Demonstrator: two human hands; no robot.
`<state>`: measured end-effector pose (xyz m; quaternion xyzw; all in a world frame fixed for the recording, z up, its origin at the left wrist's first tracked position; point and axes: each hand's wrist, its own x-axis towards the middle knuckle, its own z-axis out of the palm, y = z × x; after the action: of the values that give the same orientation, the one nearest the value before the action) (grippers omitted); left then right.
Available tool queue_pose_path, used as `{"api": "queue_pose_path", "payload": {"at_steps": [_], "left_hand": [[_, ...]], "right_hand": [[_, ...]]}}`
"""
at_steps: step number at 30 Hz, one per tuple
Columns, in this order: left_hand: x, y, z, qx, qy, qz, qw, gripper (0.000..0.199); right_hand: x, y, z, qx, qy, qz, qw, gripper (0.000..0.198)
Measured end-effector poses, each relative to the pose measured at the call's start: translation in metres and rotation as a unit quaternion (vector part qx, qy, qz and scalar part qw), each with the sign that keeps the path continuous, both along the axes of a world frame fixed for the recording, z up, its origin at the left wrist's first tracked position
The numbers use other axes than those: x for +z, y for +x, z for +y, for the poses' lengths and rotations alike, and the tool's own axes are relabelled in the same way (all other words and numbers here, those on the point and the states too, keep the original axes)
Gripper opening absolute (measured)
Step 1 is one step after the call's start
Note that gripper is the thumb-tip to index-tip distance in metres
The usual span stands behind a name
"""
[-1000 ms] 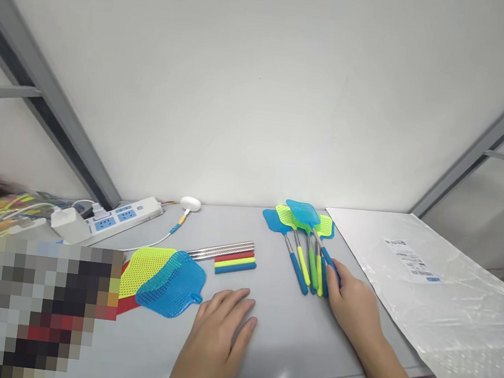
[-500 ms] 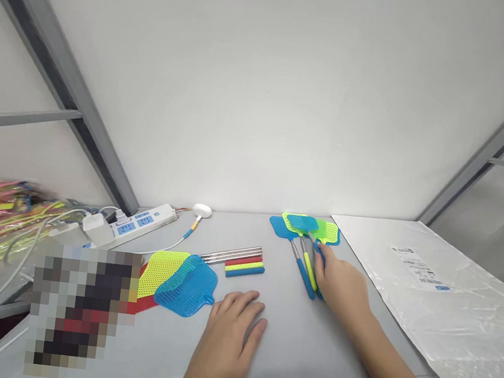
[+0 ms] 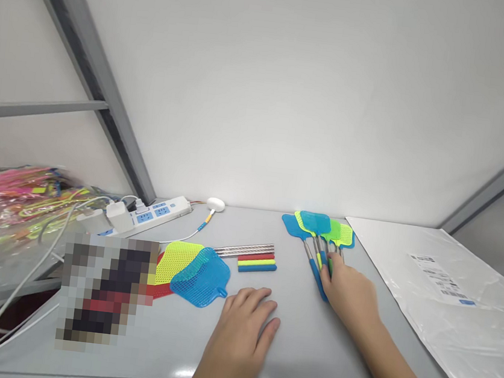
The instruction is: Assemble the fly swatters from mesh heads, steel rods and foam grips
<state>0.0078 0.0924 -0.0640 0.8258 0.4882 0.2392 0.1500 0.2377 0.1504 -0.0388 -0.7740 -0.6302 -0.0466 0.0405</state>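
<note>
My right hand (image 3: 353, 294) is closed around the handle of a blue fly swatter (image 3: 315, 222) at the top of a fanned pile. Blue, yellow and green swatters with metal shafts lie beneath it, their handles partly hidden by my fingers. My left hand (image 3: 242, 333) rests palm down on the grey table, fingers apart, holding nothing. Just left of its fingertips lies a loose blue swatter head (image 3: 202, 277), overlapping a yellow head (image 3: 175, 262) and a red one (image 3: 159, 291). Beyond that hand are red, yellow and blue handle grips (image 3: 257, 262) beside several metal rods (image 3: 247, 250).
A white power strip (image 3: 153, 214) with plugs and cables stands at the back left, near a small white device (image 3: 215, 204). Plastic-wrapped colourful items (image 3: 13, 204) fill the far left. A white plastic bag (image 3: 421, 305) covers the table's right side. One left area is pixelated.
My right hand has brought the blue swatter down onto the pile, and the swatters lie closer together. The left hand stays on the table. The whole view has shifted slightly.
</note>
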Motion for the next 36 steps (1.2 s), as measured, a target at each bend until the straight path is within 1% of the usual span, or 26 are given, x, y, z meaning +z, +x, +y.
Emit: {"api": "queue_pose_path", "payload": {"at_steps": [2, 4, 6, 8, 11, 13, 17, 20, 22, 25, 31, 36], "left_hand": [[0.002, 0.001, -0.002, 0.000, -0.003, -0.008, 1.000, 0.026], [0.004, 0.001, -0.004, -0.001, -0.003, -0.021, 1.000, 0.025], [0.006, 0.000, -0.005, 0.003, 0.003, -0.034, 0.999, 0.025], [0.007, -0.003, -0.005, 0.018, 0.014, -0.037, 0.999, 0.026], [0.005, -0.007, -0.005, 0.059, 0.021, -0.014, 0.998, 0.026], [0.001, -0.008, -0.005, 0.091, 0.021, 0.000, 0.996, 0.027], [-0.009, -0.003, -0.003, 0.143, 0.042, 0.020, 0.989, 0.037], [-0.016, 0.000, -0.003, 0.153, 0.053, 0.039, 0.986, 0.046], [-0.017, -0.001, -0.004, 0.153, 0.046, 0.037, 0.986, 0.048], [-0.014, -0.003, -0.005, 0.150, 0.025, 0.021, 0.988, 0.049], [-0.008, -0.003, -0.001, 0.142, 0.030, 0.037, 0.989, 0.051], [-0.009, -0.001, -0.002, 0.136, 0.022, 0.029, 0.990, 0.047]], "right_hand": [[0.002, -0.002, -0.002, 0.007, 0.013, -0.005, 1.000, 0.031], [0.008, -0.007, -0.003, 0.031, 0.036, -0.006, 0.999, 0.033], [0.016, -0.016, -0.001, 0.082, 0.050, 0.007, 0.995, 0.033], [0.026, -0.031, 0.007, 0.152, 0.041, 0.025, 0.987, 0.032], [0.038, -0.058, 0.030, 0.265, 0.003, 0.029, 0.964, 0.030], [0.042, -0.077, 0.053, 0.316, -0.015, 0.023, 0.948, 0.030], [0.037, -0.107, 0.101, 0.391, -0.055, 0.027, 0.918, 0.024], [0.028, -0.120, 0.124, 0.439, -0.096, 0.037, 0.892, 0.019], [0.023, -0.124, 0.132, 0.456, -0.111, 0.040, 0.882, 0.020], [0.018, -0.125, 0.134, 0.467, -0.111, 0.037, 0.877, 0.022], [0.021, -0.122, 0.128, 0.487, -0.117, 0.025, 0.865, 0.029], [0.022, -0.122, 0.125, 0.491, -0.122, 0.013, 0.863, 0.026]]}}
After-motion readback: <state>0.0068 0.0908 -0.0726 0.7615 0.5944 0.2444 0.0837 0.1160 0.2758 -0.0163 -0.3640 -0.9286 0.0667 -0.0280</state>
